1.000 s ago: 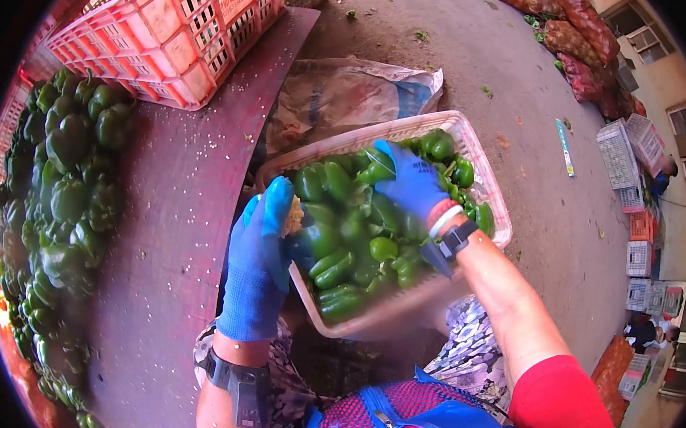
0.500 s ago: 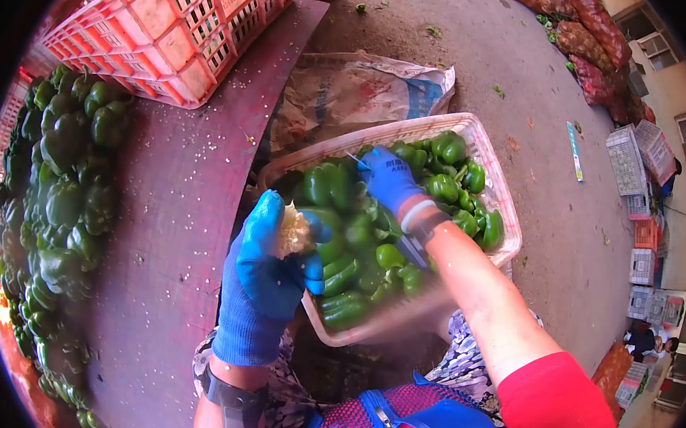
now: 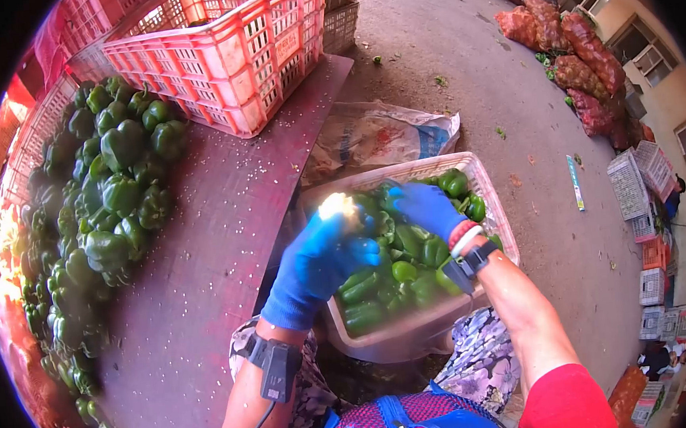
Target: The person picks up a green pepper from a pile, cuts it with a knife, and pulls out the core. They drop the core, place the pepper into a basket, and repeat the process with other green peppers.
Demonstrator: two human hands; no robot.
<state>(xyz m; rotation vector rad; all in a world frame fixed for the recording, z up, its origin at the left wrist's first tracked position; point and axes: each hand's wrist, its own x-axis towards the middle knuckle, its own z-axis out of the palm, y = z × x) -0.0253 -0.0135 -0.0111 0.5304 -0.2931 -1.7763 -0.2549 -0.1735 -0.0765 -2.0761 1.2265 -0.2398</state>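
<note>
A pale plastic basket point(image 3: 492, 203) filled with cut green pepper pieces point(image 3: 399, 270) is seen in front of the person's lap, and it serves as the landmark here. Just over its near-left corner the left hand point(image 3: 319, 263), in a blue glove, is closed around a pale, seedy pepper core point(image 3: 336, 206), which is pinched at the fingertips and lit brightly by the sun. Over the middle of the basket the right hand point(image 3: 426, 208), also gloved in blue, is held with its fingers curled down among the pepper pieces; whether anything is gripped there cannot be told, since the fingertips are hidden by the glove and the peppers. A dark strap is worn on each wrist.

To the left of the basket a dark red desk point(image 3: 203, 263) is spread, dotted with pale seeds. On its far-left part a heap of whole green peppers point(image 3: 111, 190) is piled. Beyond the basket, up and to the left, a red plastic crate point(image 3: 228, 55) is set on the desk. Just behind the basket a crumpled white sack point(image 3: 369, 136) is laid on the ground. Well to the right of it, red mesh bags point(image 3: 578, 46) are stacked by a wall.
</note>
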